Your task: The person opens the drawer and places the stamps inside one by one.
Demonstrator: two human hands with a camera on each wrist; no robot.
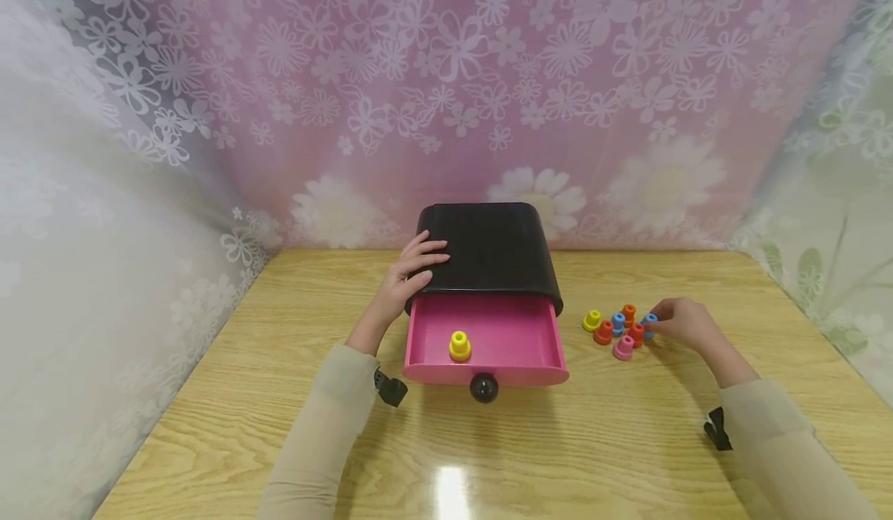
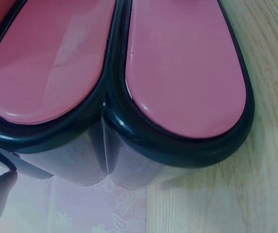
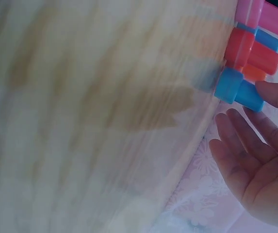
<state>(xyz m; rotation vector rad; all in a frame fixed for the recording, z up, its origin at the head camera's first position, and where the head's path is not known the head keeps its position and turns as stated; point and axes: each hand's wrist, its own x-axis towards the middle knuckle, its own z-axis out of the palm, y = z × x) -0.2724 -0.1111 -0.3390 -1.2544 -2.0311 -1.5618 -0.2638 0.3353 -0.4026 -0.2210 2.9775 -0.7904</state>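
Note:
In the head view, my left hand (image 1: pixel 407 278) rests on the left edge of a black box (image 1: pixel 491 249), fingers stretched over its top. The box's pink drawer (image 1: pixel 512 330) is pulled out, and one yellow stepped peg (image 1: pixel 459 346) stands upright inside it. At the right, my right hand (image 1: pixel 687 325) pinches a blue stepped peg (image 1: pixel 650 321) between thumb and index finger. The right wrist view shows that blue peg (image 3: pixel 229 85) upright on the table, its narrow top between the fingertips. The other fingers are loosely bent and hold nothing.
Beside the blue peg cluster a yellow peg (image 1: pixel 591 320), red pegs (image 1: pixel 603 333), another blue peg (image 1: pixel 618 324), an orange peg (image 1: pixel 629 314) and a pink peg (image 1: pixel 624 348). A black knob (image 1: pixel 484 387) sticks out from the drawer front. A flowered curtain (image 1: pixel 460 101) hangs behind the wooden table (image 1: pixel 600 435).

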